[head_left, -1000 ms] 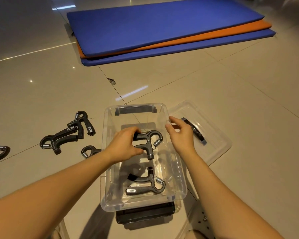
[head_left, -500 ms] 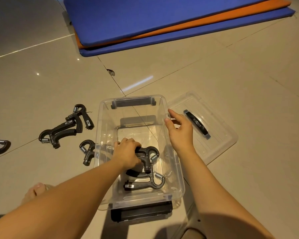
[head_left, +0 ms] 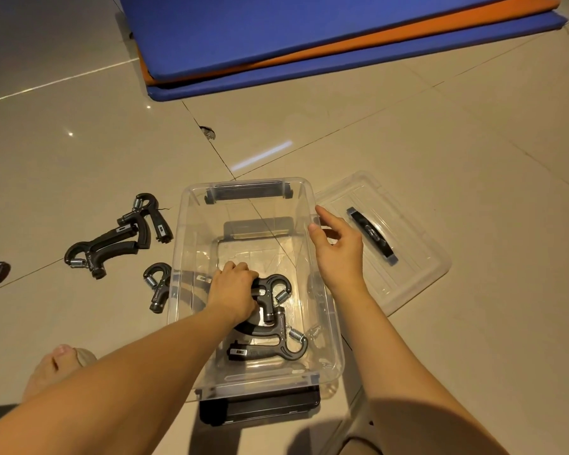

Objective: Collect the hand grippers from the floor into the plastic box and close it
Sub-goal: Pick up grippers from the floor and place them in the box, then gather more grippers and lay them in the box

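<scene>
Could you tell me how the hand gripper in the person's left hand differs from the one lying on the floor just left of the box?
The held gripper is inside the plastic box, gripped by the left hand; the floor gripper lies outside, untouched. The held gripper's spring faces right; the floor gripper's faces left. Both are dark with a metal coil spring.

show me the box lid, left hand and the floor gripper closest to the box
box lid [head_left: 416, 259], head view, clear panel
left hand [head_left: 233, 288], head view, back of hand
closest floor gripper [head_left: 160, 291], head view, black body
</scene>
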The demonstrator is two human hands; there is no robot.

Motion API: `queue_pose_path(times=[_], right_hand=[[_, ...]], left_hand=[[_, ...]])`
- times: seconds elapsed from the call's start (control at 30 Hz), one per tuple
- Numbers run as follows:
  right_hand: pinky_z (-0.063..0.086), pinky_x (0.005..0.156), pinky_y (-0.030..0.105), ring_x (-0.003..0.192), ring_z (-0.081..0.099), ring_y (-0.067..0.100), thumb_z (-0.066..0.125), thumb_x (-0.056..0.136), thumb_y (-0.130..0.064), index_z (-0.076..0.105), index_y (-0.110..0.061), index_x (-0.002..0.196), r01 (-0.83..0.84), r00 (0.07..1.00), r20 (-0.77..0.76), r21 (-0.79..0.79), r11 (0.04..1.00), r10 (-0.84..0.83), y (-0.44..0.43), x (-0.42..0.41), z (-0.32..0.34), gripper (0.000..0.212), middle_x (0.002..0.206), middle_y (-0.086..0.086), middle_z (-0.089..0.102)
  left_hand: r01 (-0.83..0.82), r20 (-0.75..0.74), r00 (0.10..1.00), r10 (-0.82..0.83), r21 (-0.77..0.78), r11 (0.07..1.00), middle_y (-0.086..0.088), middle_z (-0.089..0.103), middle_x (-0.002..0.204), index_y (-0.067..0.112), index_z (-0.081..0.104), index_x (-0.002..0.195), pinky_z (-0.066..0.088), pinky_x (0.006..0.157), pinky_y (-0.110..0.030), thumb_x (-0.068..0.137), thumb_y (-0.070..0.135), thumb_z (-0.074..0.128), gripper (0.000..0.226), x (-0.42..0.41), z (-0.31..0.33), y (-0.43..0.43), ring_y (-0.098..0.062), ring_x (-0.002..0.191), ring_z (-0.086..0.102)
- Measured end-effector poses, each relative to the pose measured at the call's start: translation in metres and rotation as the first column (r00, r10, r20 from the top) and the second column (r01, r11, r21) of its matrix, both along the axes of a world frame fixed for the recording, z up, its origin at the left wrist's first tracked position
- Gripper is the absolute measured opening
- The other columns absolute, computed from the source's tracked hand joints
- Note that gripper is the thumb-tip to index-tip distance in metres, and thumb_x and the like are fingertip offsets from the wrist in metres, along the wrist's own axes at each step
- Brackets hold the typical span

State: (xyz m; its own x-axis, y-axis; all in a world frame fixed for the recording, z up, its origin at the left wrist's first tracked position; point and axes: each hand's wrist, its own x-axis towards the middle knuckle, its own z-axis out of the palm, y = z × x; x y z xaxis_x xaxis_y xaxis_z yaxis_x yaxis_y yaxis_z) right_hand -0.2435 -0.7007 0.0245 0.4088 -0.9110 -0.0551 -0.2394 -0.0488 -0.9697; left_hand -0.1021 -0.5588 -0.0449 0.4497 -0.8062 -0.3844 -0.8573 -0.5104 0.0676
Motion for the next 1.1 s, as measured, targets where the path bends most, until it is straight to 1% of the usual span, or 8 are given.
queue_pose_path(times=[0.27,0.37,0.5,0.6,0.73,0.87,1.0,1.1], right_hand=[[0.044,0.077,0.000,0.101,0.059,-0.011,0.066,0.097,-0.021,0.063,-0.025,0.136,0.000,0.999,-0.039,-0.023,1.000,-0.001,0.001,0.000,0.003,0.039,0.111,-0.024,0.063],[0.044,0.076,0.002,0.100,0.059,-0.011,0.065,0.097,-0.023,0.064,-0.027,0.135,-0.005,0.996,-0.088,-0.046,0.999,0.001,0.002,-0.001,0.006,0.038,0.108,-0.024,0.063],[0.049,0.087,0.020,0.099,0.060,-0.002,0.066,0.097,-0.024,0.065,-0.024,0.134,-0.015,0.984,-0.179,-0.086,0.996,0.000,0.003,0.000,0.017,0.037,0.111,-0.017,0.063],[0.052,0.090,0.034,0.108,0.062,0.012,0.066,0.096,-0.031,0.066,-0.020,0.131,0.025,0.960,-0.273,-0.160,0.987,-0.069,0.005,0.009,0.032,0.037,0.122,-0.006,0.063],[0.050,0.090,0.037,0.113,0.060,0.020,0.067,0.094,-0.032,0.068,-0.019,0.126,0.037,0.959,-0.264,-0.261,0.965,-0.108,0.017,0.042,0.067,0.035,0.122,-0.002,0.062],[0.048,0.086,0.031,0.108,0.060,0.017,0.068,0.094,-0.027,0.068,-0.019,0.127,-0.125,0.966,-0.251,-0.281,0.952,0.053,0.058,0.101,0.096,0.034,0.120,-0.004,0.062],[0.052,0.094,0.037,0.110,0.059,0.012,0.066,0.095,-0.033,0.065,-0.023,0.129,-0.324,0.929,-0.272,-0.277,0.905,0.250,0.126,0.161,0.089,0.036,0.125,-0.008,0.060],[0.051,0.099,0.041,0.119,0.058,0.017,0.066,0.095,-0.031,0.060,-0.022,0.136,-0.507,0.824,-0.417,-0.239,0.828,0.384,0.172,0.195,0.063,0.043,0.134,-0.003,0.058]], left_hand=[[-0.004,0.026,1.000,0.003,0.023,1.000,0.004,0.059,0.126,0.033,0.062,0.132,0.030,0.110,-0.043,0.083,0.042,0.072,0.051,-0.001,0.007,-0.005,-0.023,0.123,0.045],[-0.005,0.008,1.000,0.005,0.014,1.000,0.004,0.057,0.134,0.031,0.059,0.136,0.028,0.113,-0.043,0.081,0.049,0.075,0.061,0.001,0.025,-0.010,-0.022,0.128,0.043],[-0.101,-0.156,0.985,0.074,-0.172,0.980,0.000,0.060,0.137,0.028,0.061,0.135,0.038,0.109,-0.041,0.081,0.041,0.080,0.059,0.013,0.076,-0.016,-0.024,0.131,0.045],[-0.202,-0.292,0.952,0.091,-0.373,0.906,0.001,0.061,0.136,0.025,0.063,0.132,0.042,0.108,-0.044,0.082,0.030,0.080,0.052,0.038,0.125,-0.006,-0.022,0.129,0.048],[-0.336,-0.317,0.931,0.180,-0.557,0.759,0.005,0.068,0.118,0.026,0.071,0.117,0.051,0.089,-0.037,0.090,0.031,0.072,0.028,0.088,0.176,0.029,-0.013,0.106,0.059],[-0.589,-0.466,0.800,0.379,-0.484,0.648,0.001,0.072,0.108,0.019,0.073,0.113,0.055,0.087,-0.036,0.093,0.031,0.068,0.024,0.135,0.187,0.079,-0.016,0.096,0.065],[-0.735,-0.496,0.678,0.543,-0.450,0.507,-0.001,0.073,0.101,0.021,0.072,0.107,0.056,0.078,-0.037,0.092,0.029,0.068,0.017,0.165,0.151,0.140,-0.019,0.086,0.066],[-0.754,-0.469,0.655,0.592,-0.362,0.548,0.004,0.070,0.097,0.022,0.071,0.111,0.049,0.067,-0.029,0.087,0.035,0.075,0.028,0.168,0.103,0.183,-0.014,0.084,0.064]])
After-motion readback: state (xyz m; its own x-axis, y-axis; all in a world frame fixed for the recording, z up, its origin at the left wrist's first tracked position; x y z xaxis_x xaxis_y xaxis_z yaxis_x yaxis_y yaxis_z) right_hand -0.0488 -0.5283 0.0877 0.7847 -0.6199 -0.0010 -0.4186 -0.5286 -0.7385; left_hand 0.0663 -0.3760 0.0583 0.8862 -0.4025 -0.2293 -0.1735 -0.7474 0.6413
